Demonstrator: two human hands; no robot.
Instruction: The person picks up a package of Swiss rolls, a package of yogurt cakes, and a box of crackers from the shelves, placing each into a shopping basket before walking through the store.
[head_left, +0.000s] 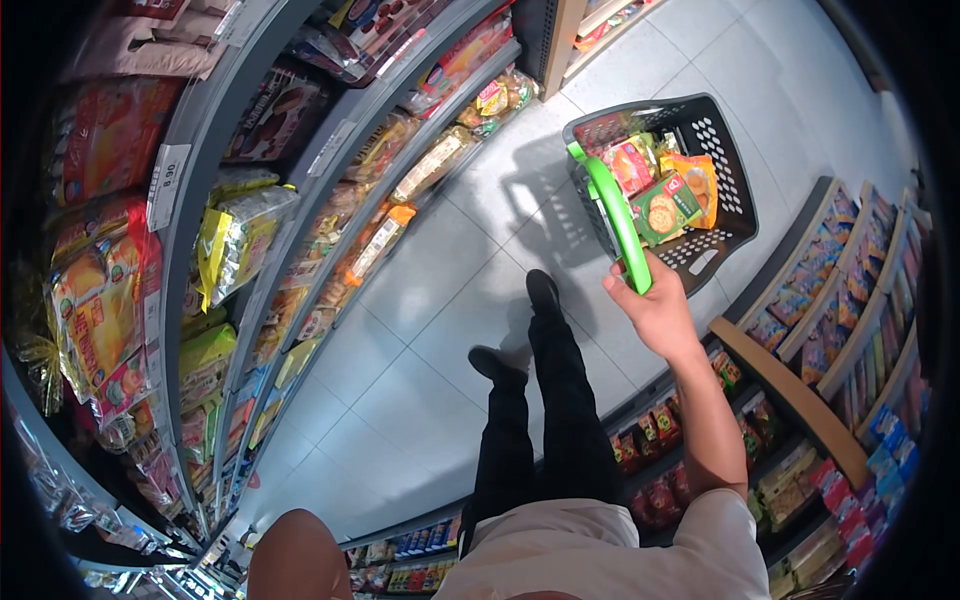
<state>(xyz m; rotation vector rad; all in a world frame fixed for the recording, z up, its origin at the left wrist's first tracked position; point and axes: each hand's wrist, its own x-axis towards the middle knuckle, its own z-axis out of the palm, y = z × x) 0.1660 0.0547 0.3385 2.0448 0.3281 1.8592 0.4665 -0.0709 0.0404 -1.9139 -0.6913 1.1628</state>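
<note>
Closed round the green handle (618,215) of a black shopping basket (735,200) is my right hand (653,305). The basket hangs out in front of my right side, above the tiled floor. Inside it lie a green box with a biscuit picture (664,209), a red and pink pack (629,165) and an orange bag (700,185). Of my left arm only a rounded bare part (297,560) shows at the bottom edge; the left hand is out of the frame.
Tall shelves (185,130) of packaged food run along the left, with a yellow pack (240,240) near their edge. More shelves (800,395) with a wooden edge stand at the right. My black shoes (542,292) are on the grey floor tiles (440,290).
</note>
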